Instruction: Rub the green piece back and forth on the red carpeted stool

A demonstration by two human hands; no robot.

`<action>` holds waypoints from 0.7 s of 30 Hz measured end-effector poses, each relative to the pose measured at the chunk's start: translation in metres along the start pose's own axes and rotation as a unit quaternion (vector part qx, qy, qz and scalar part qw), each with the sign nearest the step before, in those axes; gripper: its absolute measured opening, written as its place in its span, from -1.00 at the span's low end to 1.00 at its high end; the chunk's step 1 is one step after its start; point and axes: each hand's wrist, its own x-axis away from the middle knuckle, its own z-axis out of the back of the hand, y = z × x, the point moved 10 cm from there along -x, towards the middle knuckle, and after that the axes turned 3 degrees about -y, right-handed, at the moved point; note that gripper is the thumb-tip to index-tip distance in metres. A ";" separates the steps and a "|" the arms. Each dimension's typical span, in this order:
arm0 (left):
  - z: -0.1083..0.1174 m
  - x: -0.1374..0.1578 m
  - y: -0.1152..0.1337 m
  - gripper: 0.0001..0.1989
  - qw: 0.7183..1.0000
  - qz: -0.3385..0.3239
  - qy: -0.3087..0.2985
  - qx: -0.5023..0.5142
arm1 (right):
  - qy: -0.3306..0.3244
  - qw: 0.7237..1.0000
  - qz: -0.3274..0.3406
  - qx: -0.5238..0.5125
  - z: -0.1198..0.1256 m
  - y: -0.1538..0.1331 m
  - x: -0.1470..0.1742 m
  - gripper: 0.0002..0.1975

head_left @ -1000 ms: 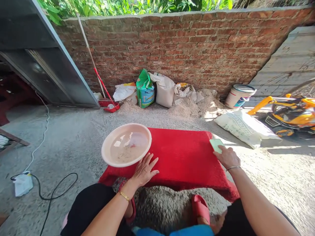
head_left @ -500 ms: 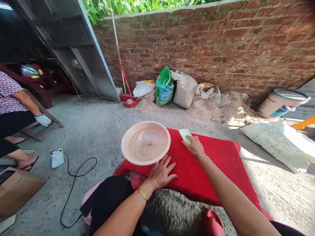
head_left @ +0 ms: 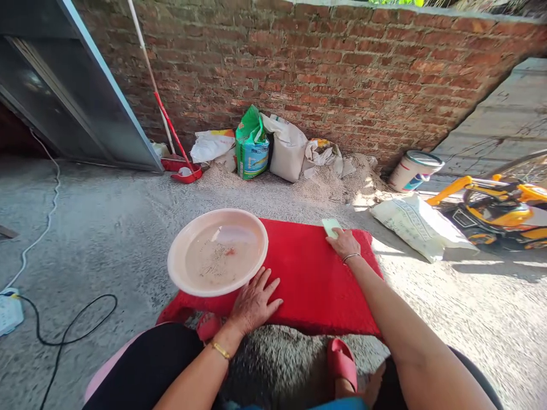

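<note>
My right hand [head_left: 345, 244] is closed around a pale green flat rectangular piece [head_left: 330, 224], holding it near the far right corner of the red cloth-like surface [head_left: 307, 273]. What that piece is made of I cannot make out. Fingers spread, my left hand [head_left: 255, 300] lies flat on the near edge of the red surface, right beside the basin. The pale pink plastic basin [head_left: 176, 262] stands at the left end of the red surface. It holds shallow water with dark specks and a small reddish bit in it.
Several sacks stand by the brick wall [head_left: 363, 74], among them a green and blue bag [head_left: 252, 151]. A red dustpan [head_left: 187, 175] is left of them. On the right lie a white sack [head_left: 410, 222] and yellow machinery [head_left: 508, 210]. A black cable [head_left: 64, 341] loops at left.
My view has turned right and the person at left is out of sight. My right hand has moved the pale green piece rightward across the red surface. My left hand stays beside the basin.
</note>
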 end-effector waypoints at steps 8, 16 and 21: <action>0.007 0.000 0.003 -0.54 1.000 0.010 0.014 0.011 | 0.060 0.981 -0.170 -0.078 0.029 0.133 0.023 -0.41; 0.005 -0.001 0.001 -0.54 1.000 0.002 0.006 -0.009 | -0.017 0.987 0.127 -0.093 -0.031 -0.119 0.061 -0.51; 0.002 -0.003 -0.001 -0.55 1.000 -0.005 0.014 -0.014 | -0.031 0.977 0.202 -0.055 -0.042 -0.164 0.081 -0.50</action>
